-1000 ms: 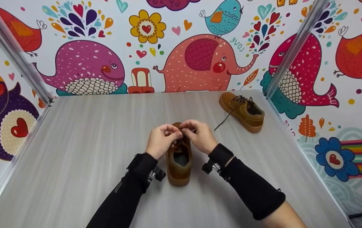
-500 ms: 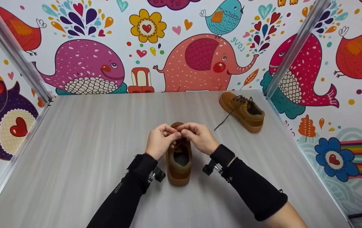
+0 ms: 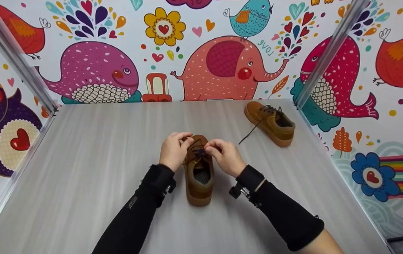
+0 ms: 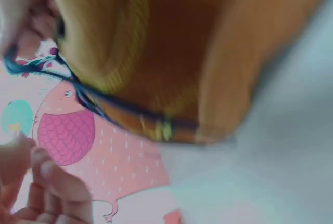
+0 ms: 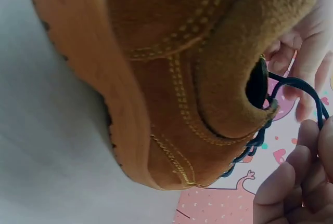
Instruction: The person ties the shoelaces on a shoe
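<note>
A brown lace-up shoe (image 3: 200, 194) stands on the table, heel towards me. Its dark lace (image 5: 296, 82) rises in a loop from the eyelets. My right hand (image 3: 225, 157) pinches that loop between thumb and fingers at the shoe's right side; in the right wrist view these fingers (image 5: 299, 180) lie at lower right. My left hand (image 3: 175, 151) is beside the toe on the left, fingers loosely bent, with no lace showing between them. In the left wrist view my left fingertips (image 4: 57, 177) are apart from the shoe, and another stretch of lace trails along its side.
A second brown shoe (image 3: 272, 123) rests at the back right, its lace end trailing onto the table (image 3: 109, 141). Walls with printed cartoon animals enclose the table at the back and both sides. Black sleeves and wrist cameras (image 3: 235, 192) are on my arms.
My hands, close together over the laces before, have moved apart: the left up and to the left, the right slightly right. The laces between them now show. The shoe stays in place.
</note>
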A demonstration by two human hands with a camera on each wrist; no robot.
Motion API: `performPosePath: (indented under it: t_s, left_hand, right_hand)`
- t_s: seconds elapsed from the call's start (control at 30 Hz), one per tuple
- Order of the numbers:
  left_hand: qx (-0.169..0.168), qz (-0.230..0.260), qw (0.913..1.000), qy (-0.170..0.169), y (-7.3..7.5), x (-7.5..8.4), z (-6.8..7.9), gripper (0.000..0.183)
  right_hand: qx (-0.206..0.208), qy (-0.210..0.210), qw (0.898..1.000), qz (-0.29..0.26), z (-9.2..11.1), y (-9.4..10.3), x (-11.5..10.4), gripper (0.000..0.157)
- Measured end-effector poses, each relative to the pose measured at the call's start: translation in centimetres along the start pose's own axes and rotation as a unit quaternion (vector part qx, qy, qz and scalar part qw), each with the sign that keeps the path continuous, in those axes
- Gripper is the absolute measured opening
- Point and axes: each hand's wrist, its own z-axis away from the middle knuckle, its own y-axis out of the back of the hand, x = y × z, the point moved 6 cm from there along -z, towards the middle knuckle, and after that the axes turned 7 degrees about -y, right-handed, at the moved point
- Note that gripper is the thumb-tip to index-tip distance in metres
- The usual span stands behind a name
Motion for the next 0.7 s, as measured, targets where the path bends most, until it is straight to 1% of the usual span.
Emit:
performPosePath:
  t_s: [0.03,0.07,0.2,0.3,0.37,0.5,0.7]
  left_hand:
    - [-0.013,-0.023,0.9997,-0.001,-0.2,0.0,-0.2,0.027]
    - [-0.029,-0.041,0.9987,0.005,-0.6,0.0,-0.5,0.031]
    - [-0.083,-0.082,0.9923,0.044,-1.8,-0.4,-1.4,0.044]
    - [-0.112,-0.093,0.9875,0.060,-2.3,-0.8,-1.9,0.045]
    - [-0.126,-0.102,0.9852,0.056,-2.6,-0.9,-2.2,0.040]
    - [-0.142,-0.119,0.9821,0.037,-2.8,-1.1,-2.5,0.033]
    - [-0.131,-0.127,0.9831,0.013,-2.6,-1.5,-2.6,0.021]
  right_hand:
    - [0.000,0.001,1.000,0.002,0.0,0.0,0.1,0.014]
    - [0.000,0.000,1.000,0.002,0.1,0.0,0.1,0.014]
    - [-0.004,0.000,1.000,0.003,0.2,-0.2,0.1,0.014]
    - [-0.006,0.002,1.000,0.003,0.2,-0.2,0.0,0.015]
    - [-0.006,0.001,1.000,0.002,0.2,-0.1,0.0,0.015]
    - [-0.003,0.000,1.000,0.002,0.1,0.2,0.0,0.016]
    - [-0.005,-0.005,1.000,0.002,0.1,0.4,0.1,0.017]
